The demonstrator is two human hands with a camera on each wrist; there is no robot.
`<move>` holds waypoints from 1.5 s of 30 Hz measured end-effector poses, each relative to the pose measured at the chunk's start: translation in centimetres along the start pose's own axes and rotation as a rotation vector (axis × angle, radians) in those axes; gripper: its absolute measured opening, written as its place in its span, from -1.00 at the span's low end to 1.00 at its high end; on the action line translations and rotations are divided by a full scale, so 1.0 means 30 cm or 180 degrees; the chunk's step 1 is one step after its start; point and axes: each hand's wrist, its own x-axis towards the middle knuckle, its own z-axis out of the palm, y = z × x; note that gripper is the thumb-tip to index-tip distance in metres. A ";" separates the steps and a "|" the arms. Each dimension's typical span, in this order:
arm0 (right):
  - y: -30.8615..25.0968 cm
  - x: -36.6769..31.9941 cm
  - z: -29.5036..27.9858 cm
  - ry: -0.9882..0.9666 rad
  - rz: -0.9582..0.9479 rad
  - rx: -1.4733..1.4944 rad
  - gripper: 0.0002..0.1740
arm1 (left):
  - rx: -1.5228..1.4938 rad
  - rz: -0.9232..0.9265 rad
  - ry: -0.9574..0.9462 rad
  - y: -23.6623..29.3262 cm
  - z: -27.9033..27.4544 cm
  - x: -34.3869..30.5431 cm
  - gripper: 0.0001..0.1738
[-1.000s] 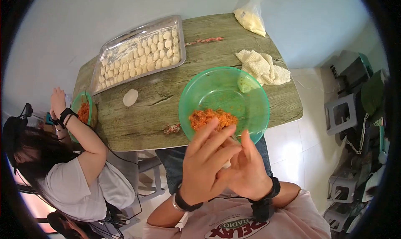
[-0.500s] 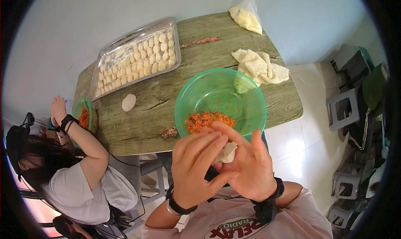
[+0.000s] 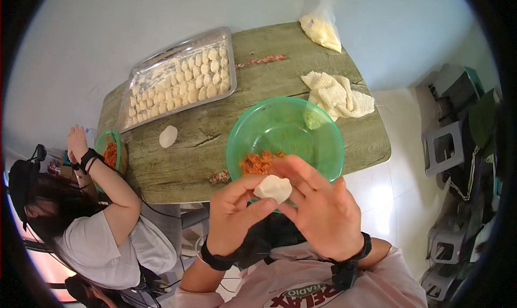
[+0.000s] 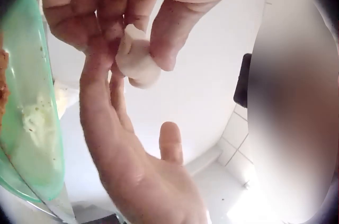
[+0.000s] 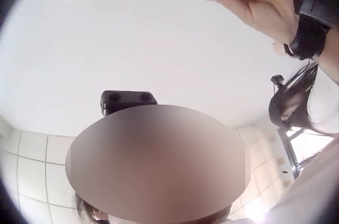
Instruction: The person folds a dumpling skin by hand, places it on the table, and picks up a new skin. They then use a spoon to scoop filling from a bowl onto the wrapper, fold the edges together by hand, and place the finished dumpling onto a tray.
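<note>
Head cam: L grip (image 3: 231,216) tight on smooth, rounded dough (image 3: 273,188); R grip (image 3: 326,214) fingers apart

At the green bowl's (image 3: 293,130) six o'clock, the left hand (image 3: 231,216) pinches a dough piece (image 3: 273,189) beside the right hand (image 3: 329,214); a pale disc (image 3: 168,137) lies at nine, the metal tray (image 3: 231,65) at ten.

Filling (image 3: 255,163) in bowl (image 3: 280,133), tray (image 3: 186,50) behind left

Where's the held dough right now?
In the head view's lower centre, the left hand pinches the white dough, with the right hand at its right and the green bowl beyond.
</note>
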 end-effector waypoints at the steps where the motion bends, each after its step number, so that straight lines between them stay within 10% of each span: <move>1: -0.007 0.002 -0.004 0.0009 -0.0091 -0.0106 -0.18 | -0.0387 -0.0046 0.0082 0.001 -0.005 0.006 -0.61; 12: -0.210 -0.010 -0.286 -0.0126 -0.0977 0.0003 -0.43 | -0.0888 0.0070 0.0564 0.187 -0.236 0.170 -0.62; 18: -0.201 -0.008 -0.484 0.1460 -0.2141 -0.1091 -0.61 | -0.0829 0.0312 0.0620 0.308 -0.408 0.310 -0.63; 20: -0.162 0.015 -0.520 0.2826 -0.2615 -0.2696 -0.68 | -0.0753 0.0322 0.0705 0.330 -0.468 0.365 -0.62; 36: -0.070 0.129 -0.623 0.3268 -0.2820 -0.4011 -0.51 | -0.0043 0.0414 0.1186 0.616 -0.782 0.787 -0.63; 45: -0.093 0.116 -0.708 0.3470 -0.2632 -0.4497 -0.48 | 0.1722 -0.0442 0.1668 0.102 -1.128 1.130 -0.66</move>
